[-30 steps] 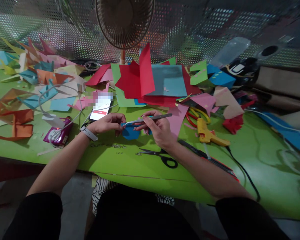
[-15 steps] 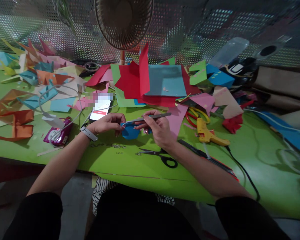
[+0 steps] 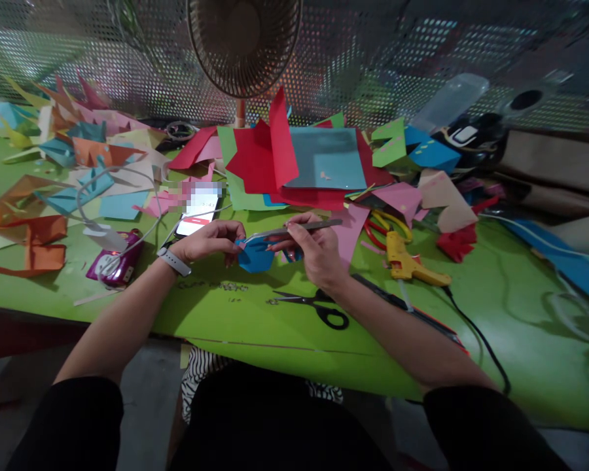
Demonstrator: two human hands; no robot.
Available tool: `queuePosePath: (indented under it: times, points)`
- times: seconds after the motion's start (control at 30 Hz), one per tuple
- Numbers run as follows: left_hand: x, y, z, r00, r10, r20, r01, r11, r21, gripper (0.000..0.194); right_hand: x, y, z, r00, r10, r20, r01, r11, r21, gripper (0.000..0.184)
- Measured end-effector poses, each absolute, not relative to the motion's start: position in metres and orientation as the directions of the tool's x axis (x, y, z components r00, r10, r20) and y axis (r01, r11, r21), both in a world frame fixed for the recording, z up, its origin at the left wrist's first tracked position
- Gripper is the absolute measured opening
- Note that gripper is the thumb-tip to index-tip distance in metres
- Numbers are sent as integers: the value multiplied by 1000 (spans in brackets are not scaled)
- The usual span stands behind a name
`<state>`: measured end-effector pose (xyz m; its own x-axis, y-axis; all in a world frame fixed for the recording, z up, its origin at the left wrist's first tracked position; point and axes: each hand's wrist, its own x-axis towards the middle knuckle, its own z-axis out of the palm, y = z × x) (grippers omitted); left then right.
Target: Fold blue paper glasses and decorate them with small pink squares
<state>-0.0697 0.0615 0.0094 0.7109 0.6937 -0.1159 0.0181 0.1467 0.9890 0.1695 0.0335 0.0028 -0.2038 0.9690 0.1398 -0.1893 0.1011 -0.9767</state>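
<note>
A silvery mesh screen (image 3: 152,85) pierced with rows of small round holes stands behind a smooth, faintly glossy lime-green tabletop (image 3: 255,327). A round fan with a ribbed wire cage (image 3: 243,46) rises before it. The left hand (image 3: 211,242), wearing a pale flat wristband (image 3: 175,261), pinches between thumb and fingers the upper left edge of a small, angular piece of matt blue paper (image 3: 256,260), held over the tabletop between both hands. The right hand (image 3: 319,252) has its thumb and fingers pressed around a slim grey metal tweezer-like tool (image 3: 326,224); its narrow tip lies at the paper's upper edge, though whether they touch I cannot tell. Just below are tiny, glinting grains (image 3: 233,286) and black-handled scissors with pointed steel blades (image 3: 299,299). Creased red card (image 3: 255,157) lies beyond; a chunky yellow plastic glue gun (image 3: 397,258) rests to the right.
</note>
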Motion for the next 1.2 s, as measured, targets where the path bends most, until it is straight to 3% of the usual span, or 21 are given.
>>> queuePosePath:
  times: [0.2,0.33,0.5,0.73,0.9,1.07,1.2]
  points:
    - [-73,65,5,681,724,-112,-8,160,987,21,185,48,21,-29,958,287,-176,278,-944,22]
    - [-74,65,6,669,736,-107,-15,158,987,17,207,60,20,-165,892,421,71,437,-897,13]
    - [-76,66,8,671,739,-51,-41,105,994,20,247,74,-8,-560,682,471,338,707,-622,21]
    - [-72,64,12,600,797,-72,85,26,996,35,268,84,-25,-706,622,338,552,783,-288,43]
    - [-75,66,13,563,825,-55,108,-8,994,36,284,67,-14,-666,679,309,695,715,-73,56]
    - [-78,68,15,505,863,-13,43,-11,999,39,334,28,11,-439,819,368,876,481,-24,46]
    - [-77,68,17,494,869,-6,23,-7,1000,41,378,8,19,-170,984,50,981,164,102,57]
